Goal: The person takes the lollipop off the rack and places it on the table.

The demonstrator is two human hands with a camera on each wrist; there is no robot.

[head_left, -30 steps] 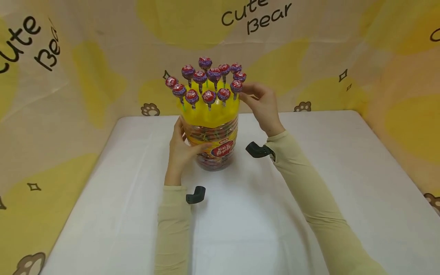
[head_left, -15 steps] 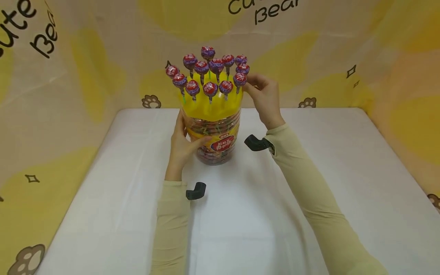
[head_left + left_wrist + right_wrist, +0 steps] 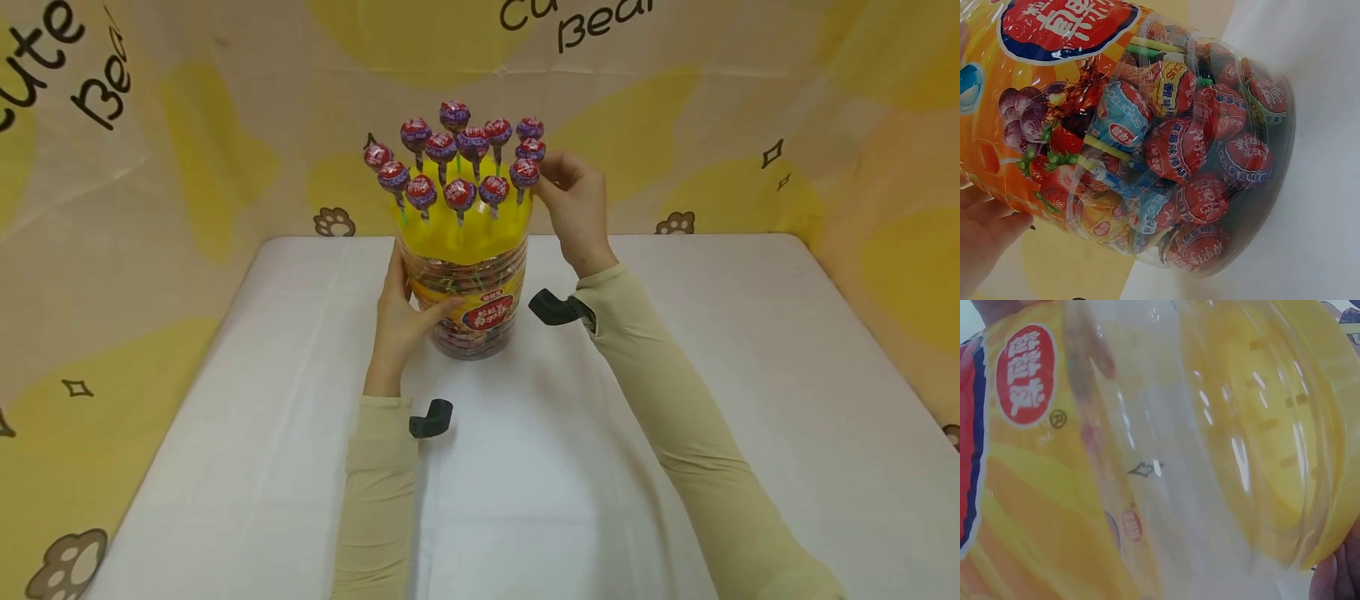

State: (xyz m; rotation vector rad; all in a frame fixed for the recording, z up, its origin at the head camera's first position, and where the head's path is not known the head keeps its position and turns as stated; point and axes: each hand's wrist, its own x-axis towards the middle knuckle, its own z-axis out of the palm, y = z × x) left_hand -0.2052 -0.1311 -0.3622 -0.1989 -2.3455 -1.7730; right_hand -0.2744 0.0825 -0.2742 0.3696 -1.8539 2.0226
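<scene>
Two-handed on candy jar (image 3: 468, 273), standing on worktop (image 3: 675, 375), long axis near vertical: gripped round left side by left hand (image 3: 400, 321); met at right edge of lid (image 3: 1346, 425) by right hand (image 3: 581, 210), can't tell if pinching.

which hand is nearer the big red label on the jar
Left. The left hand holds the jar, its thumb tip just beside the big red label; the right hand is higher up, beside the right edge of the yellow lid.

And it's thirteen lollipops (image 3: 460, 195) sticking up at upper centre, one jar (image 3: 487, 312) under them, one left hand (image 3: 399, 325), one right hand (image 3: 581, 212), two black curved pieces (image 3: 432, 419)!
</scene>
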